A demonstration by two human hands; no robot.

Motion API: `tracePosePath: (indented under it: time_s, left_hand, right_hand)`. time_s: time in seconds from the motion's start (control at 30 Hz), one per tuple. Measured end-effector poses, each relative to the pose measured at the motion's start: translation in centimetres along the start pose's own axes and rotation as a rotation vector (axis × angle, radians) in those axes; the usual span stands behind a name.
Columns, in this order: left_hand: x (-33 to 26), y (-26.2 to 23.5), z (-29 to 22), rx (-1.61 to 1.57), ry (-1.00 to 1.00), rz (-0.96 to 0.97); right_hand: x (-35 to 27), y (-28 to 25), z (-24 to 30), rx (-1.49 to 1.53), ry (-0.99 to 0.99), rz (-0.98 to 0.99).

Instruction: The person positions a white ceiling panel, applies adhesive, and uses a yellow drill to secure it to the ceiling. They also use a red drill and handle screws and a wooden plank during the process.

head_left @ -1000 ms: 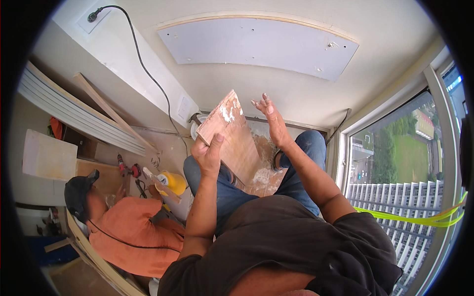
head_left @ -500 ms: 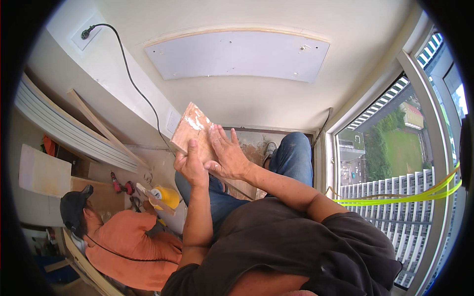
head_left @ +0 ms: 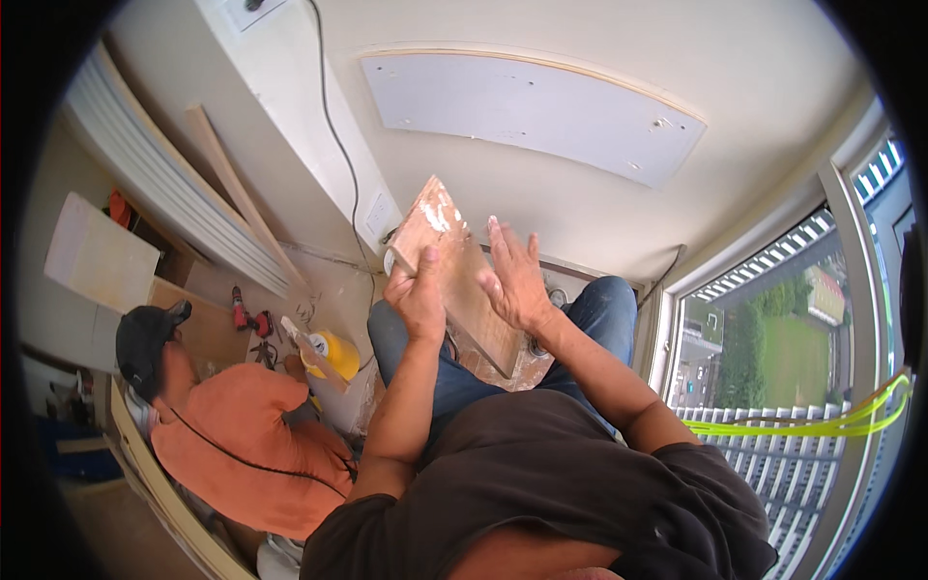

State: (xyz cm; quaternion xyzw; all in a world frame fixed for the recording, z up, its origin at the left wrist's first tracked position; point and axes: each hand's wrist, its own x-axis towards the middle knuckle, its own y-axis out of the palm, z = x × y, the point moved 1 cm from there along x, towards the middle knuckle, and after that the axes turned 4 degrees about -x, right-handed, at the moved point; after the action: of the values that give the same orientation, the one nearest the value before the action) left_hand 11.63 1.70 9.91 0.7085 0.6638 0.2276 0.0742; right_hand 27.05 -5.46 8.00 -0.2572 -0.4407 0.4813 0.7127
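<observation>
A wooden board (head_left: 474, 300) with white smears near its far end is held in my left hand (head_left: 418, 302). That hand grips the board's left edge, its thumb lying on the face. The board slants from the upper left down between my knees. Just to the right of it my right hand (head_left: 517, 280) is raised, fingers apart, slightly blurred and holding nothing. On the wall ahead sits a pale grey-blue panel (head_left: 541, 111) with several small holes.
At my left a co-worker in an orange shirt (head_left: 251, 435) works near a yellow bucket (head_left: 340, 353). Red power tools (head_left: 242, 311) lie beyond. A black cable (head_left: 343, 145) runs down the wall. Long strips (head_left: 164, 174) lean at left. At right are a window (head_left: 764, 338) and yellow-green cords (head_left: 812, 423).
My right hand has lifted off the board and moved right, uncovering more of its face. My left hand still holds it. The view has turned, so the wall panel appears farther right.
</observation>
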Motion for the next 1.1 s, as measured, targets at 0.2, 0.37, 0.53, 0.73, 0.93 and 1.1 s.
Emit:
tracePosePath:
  time_s: [0.2, 0.37, 0.53, 0.73, 0.93, 1.1]
  left_hand:
    - [1.3, -0.8, 0.7, 0.018, 0.058, 0.0]
    - [3.9, -3.5, 5.5, 0.016, -0.034, -0.099]
    - [6.6, -5.9, 13.5, 0.073, -0.07, -0.131]
    - [6.9, -6.5, 17.8, 0.071, -0.173, -0.015]
    - [8.3, -7.1, 14.1, 0.22, -0.005, 0.135]
    - [8.7, -7.9, 14.0, 0.219, 0.098, 0.164]
  right_hand:
    - [0.8, 0.2, 3.2, -0.264, -0.148, 0.181]
    - [6.6, -1.7, 2.1, -0.265, -0.341, -0.027]
    - [19.0, -2.2, 0.8, -0.689, -0.553, -0.013]
    - [31.2, -0.3, 0.4, -1.282, -0.711, 0.186]
    - [37.8, 1.4, 2.4, -1.439, -0.611, 0.076]
    - [38.2, 1.7, 0.1, -1.429, -0.641, 0.138]
